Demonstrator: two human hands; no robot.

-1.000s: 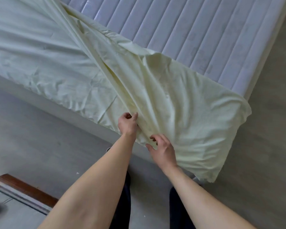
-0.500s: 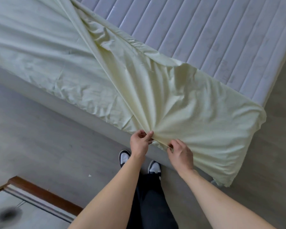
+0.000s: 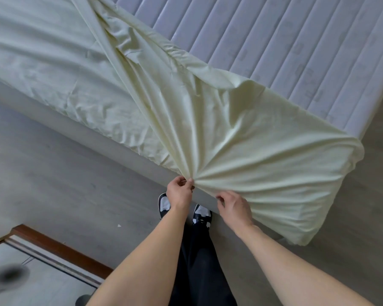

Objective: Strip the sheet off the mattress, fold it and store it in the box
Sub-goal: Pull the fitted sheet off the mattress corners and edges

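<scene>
My left hand [image 3: 179, 193] is pinching the pale yellow sheet [image 3: 241, 138] into a gathered point. My right hand [image 3: 234, 207] is gripping its edge beside it. The sheet is lying half-peeled across the mattress [image 3: 285, 47].

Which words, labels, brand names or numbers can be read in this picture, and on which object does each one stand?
No text can be read here.
The bare mattress has faint grey marks repeated along its quilted strips; they are too blurred to read as words.
The pale yellow sheet, gripped by the left hand and the right hand, carries no print or label in view.
The shoes show a black and white pattern only, no readable brand.
</scene>
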